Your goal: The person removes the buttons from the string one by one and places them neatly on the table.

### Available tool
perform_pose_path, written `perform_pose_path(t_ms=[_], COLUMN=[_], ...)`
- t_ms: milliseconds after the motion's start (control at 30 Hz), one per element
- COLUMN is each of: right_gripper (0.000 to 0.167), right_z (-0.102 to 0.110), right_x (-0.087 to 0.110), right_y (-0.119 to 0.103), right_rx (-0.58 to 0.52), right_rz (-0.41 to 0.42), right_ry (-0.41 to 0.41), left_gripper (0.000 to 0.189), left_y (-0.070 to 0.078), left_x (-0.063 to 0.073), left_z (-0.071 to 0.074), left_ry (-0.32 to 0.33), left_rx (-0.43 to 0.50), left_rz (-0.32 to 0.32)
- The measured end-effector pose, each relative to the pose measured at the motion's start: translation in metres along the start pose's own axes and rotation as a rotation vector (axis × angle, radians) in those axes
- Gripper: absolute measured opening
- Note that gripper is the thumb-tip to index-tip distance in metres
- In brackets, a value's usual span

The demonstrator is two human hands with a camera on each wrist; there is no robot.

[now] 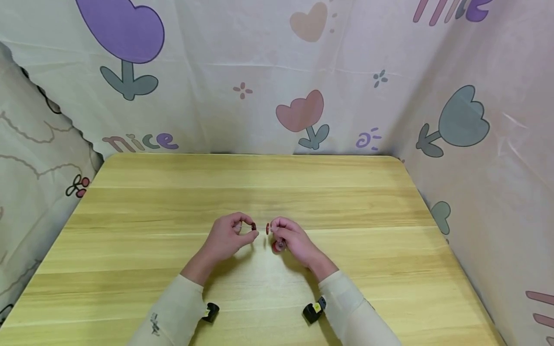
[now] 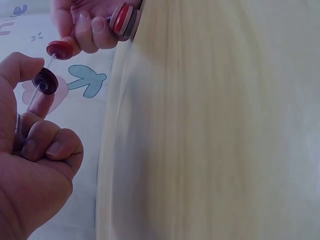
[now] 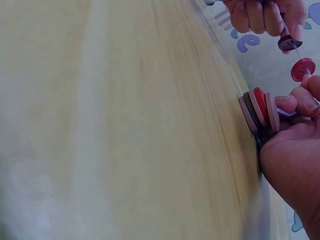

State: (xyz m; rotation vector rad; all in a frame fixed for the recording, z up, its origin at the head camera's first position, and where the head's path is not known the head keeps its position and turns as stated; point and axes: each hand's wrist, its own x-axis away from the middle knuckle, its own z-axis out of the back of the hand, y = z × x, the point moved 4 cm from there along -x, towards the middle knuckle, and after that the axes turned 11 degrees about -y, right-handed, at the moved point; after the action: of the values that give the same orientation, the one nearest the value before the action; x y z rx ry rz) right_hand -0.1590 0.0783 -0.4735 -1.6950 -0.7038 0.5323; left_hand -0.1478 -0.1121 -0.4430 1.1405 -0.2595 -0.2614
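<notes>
My left hand [image 1: 227, 237] pinches a dark brown button [image 2: 46, 81] between thumb and forefinger. A thin clear string [image 2: 34, 99] runs from that button back into the hand's other, curled fingers. Facing it, my right hand [image 1: 297, 241] pinches the string right behind a red button [image 3: 303, 69]; whether the fingertips also touch the button is hard to tell. The string spans the short gap between the two buttons. Below the right hand's fingers hangs a stack of several pink, red and dark buttons [image 3: 261, 111], partly hidden in the head view.
A light wood-grain table [image 1: 346, 202] lies under both hands, which are raised above it. Behind it and at the sides hangs a pale cloth [image 1: 216, 72] printed with flowers and hearts. Black devices [image 1: 312, 311] sit at both wrists.
</notes>
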Motion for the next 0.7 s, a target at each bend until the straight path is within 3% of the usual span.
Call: perform_pose_path(t_ms=[700], right_gripper=[0.008], right_z=[0.002], right_x=[-0.001], right_y=[0.001], right_rx=[-0.005], right_rz=[0.0], right_ry=[0.029], left_gripper=[0.019], left_y=[-0.004], left_x=[0.01], left_z=[0.026], left_ry=[0.07], left_rx=[-0.013], left_rz=[0.014])
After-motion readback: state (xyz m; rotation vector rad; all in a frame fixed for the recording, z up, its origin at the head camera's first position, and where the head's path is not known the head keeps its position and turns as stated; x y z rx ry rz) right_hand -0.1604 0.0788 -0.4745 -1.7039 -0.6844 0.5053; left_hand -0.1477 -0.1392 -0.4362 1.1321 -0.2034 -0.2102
